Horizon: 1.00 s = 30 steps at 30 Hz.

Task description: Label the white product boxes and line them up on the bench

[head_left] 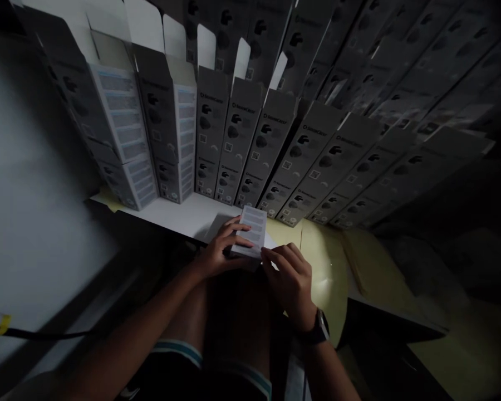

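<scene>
A small white printed box [254,225] is held over my lap at the near edge of the table. My left hand [222,245] is wrapped round its left side, two fingers lying across the printed face. At the box's lower right corner is my right hand [290,273], its thumb and forefinger pinched together against the corner. Whether anything small sits in that pinch is hidden. A dark watch [319,327] is on my right wrist.
Stacked grey printed boxes [242,133] stand in a row along the table, several with raised white flaps [242,58]. More boxes [309,33] rise behind them. Yellow sheets [325,267] cover the table's right part. A white wall [25,195] is at left; a black cable [37,335] runs low there.
</scene>
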Motion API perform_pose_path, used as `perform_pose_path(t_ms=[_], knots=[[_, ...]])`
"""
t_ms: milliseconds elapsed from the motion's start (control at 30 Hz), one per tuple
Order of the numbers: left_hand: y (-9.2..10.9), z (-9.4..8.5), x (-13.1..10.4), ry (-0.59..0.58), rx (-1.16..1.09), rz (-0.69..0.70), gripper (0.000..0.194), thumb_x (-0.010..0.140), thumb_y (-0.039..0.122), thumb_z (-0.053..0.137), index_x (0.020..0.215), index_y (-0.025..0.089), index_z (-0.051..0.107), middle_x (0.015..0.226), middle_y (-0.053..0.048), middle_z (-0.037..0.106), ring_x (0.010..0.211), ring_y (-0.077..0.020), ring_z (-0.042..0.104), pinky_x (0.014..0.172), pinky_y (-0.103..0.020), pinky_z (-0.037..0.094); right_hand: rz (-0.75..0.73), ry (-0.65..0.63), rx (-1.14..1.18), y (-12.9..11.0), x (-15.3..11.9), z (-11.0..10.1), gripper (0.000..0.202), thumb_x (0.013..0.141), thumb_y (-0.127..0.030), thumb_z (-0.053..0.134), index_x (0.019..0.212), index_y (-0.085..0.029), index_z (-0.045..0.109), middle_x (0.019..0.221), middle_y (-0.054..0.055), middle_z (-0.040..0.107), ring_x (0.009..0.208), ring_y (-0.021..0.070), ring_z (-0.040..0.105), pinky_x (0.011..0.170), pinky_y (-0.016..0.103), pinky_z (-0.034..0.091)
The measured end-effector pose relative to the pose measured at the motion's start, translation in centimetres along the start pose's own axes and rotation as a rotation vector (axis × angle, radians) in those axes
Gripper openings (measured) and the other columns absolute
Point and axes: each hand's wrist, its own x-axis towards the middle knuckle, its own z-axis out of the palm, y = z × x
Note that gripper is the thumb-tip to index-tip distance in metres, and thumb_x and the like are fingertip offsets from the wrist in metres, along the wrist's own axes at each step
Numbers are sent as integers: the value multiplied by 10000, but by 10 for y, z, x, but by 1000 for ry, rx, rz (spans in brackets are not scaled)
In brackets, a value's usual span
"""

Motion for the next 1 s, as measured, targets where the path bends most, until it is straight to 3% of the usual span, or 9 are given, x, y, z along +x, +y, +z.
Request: perform_pose_path(t_ms=[167, 467, 567, 700, 900, 1000], knots=[[2, 7, 3, 72, 27, -22, 373, 740, 419, 825, 1070, 282, 716, 1355, -67, 559, 1488, -273, 286, 1252, -535, 296, -191, -125, -153, 7, 5, 0, 144, 913, -81, 604, 1040, -142, 638, 785, 65, 628, 706, 163, 446, 567, 288, 348], [1, 10, 2, 96, 31, -35, 353, 755, 445, 806, 1049, 266, 726, 1340, -77, 572, 1480, -278, 300, 1250, -535, 305, -237, -252, -238, 0, 14, -6, 126, 928, -106, 570, 996, -137, 672, 783, 63, 604, 709, 159, 455, 514, 281, 298], [1, 9, 1, 79, 52, -37, 358, 764, 445, 798, 1064, 267, 719, 1352, -78, 562, 1491, -284, 280, 1246, -526, 314, -179, -313, -214, -3, 18, -10, 117, 900, -117, 581, 931, -161, 685, 803, 63, 587, 728, 165, 453, 512, 272, 297], [-3, 6, 2, 59, 67, 5, 421, 762, 483, 789, 1108, 267, 690, 1385, -77, 534, 1500, -287, 262, 1249, -518, 309, -14, -405, -30, -3, 24, -6, 172, 871, -313, 671, 954, -166, 704, 888, 79, 592, 806, 188, 509, 615, 286, 419], [-4, -8, 1, 27, 90, 33, 425, 766, 484, 778, 1126, 309, 638, 1363, -22, 560, 1475, -265, 328, 1265, -533, 289, 177, -299, -98, -8, 19, 18, 209, 974, -323, 562, 948, -173, 706, 919, 66, 583, 887, 180, 515, 809, 285, 484], [-8, -9, 7, 55, 66, -40, 490, 682, 535, 803, 1100, 340, 635, 1329, 15, 580, 1470, -269, 333, 1319, -537, 166, 271, -318, -168, -15, 7, 27, 271, 964, -380, 580, 1107, -190, 710, 1129, 68, 537, 1044, 176, 515, 929, 273, 475]])
